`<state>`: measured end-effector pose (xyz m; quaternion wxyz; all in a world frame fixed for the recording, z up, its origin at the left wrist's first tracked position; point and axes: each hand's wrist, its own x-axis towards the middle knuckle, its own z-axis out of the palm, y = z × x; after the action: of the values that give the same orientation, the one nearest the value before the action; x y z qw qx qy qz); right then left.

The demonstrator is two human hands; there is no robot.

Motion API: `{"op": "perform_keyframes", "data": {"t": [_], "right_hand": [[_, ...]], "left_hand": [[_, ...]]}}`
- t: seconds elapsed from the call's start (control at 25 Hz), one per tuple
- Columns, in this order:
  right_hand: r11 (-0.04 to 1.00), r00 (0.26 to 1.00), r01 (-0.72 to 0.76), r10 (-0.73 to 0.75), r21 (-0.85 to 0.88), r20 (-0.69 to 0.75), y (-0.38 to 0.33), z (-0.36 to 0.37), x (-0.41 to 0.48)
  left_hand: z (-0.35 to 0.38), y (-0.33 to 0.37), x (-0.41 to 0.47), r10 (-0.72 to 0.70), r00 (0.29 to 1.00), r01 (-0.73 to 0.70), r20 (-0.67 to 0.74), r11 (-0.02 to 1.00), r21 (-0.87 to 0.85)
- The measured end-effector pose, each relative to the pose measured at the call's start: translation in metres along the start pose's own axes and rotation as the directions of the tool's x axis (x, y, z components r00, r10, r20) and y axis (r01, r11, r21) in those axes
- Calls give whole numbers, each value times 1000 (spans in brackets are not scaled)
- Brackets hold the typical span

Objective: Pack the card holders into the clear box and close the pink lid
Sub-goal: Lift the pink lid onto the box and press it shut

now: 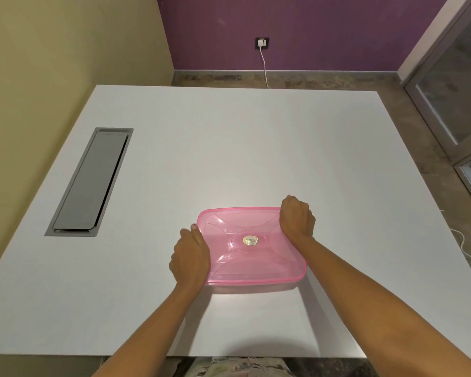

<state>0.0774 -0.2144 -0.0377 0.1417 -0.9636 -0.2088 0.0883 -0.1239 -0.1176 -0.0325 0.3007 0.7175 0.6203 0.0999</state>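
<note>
**Now both hands press the pink lid**

Plainly, I cannot see into the clear box; the pink lid (249, 246) covers it entirely, and only a faint pale strip of box wall shows below the lid's near rim. Any card holders inside are hidden. The gold sticker (250, 241) at the lid's centre is too blurred to read.

My left hand (189, 258) curls around the lid's 9 o'clock edge, fingers folded down over the rim, thumb pointing toward 12. My right hand (297, 217) is closed into a loose fist, resting on the lid's corner at about 1 o'clock; its fingertips are tucked out of sight. The box sits on the white table (229, 145), toward 6 o'clock of its surface.
</note>
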Motion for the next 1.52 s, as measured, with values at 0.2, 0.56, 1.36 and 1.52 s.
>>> {"op": "perform_keyframes", "data": {"t": [0.2, 0.56, 1.36, 1.52], "right_hand": [[1000, 1000, -9, 9, 12, 4, -1, -1, 0], [999, 1000, -27, 27, 36, -11, -3, -6, -2], [899, 922, -369, 386, 236, -26, 22, 6, -73], [967, 953, -235, 248, 96, -173, 15, 3, -75]], "left_hand": [[-1, 1, 0, -61, 998, 57, -18, 985, -160], [4, 2, 5, -59, 995, 46, -82, 986, -160], [9, -1, 8, -79, 996, 71, -51, 986, -154], [5, -1, 5, 2, 998, -6, -70, 998, -67]]}}
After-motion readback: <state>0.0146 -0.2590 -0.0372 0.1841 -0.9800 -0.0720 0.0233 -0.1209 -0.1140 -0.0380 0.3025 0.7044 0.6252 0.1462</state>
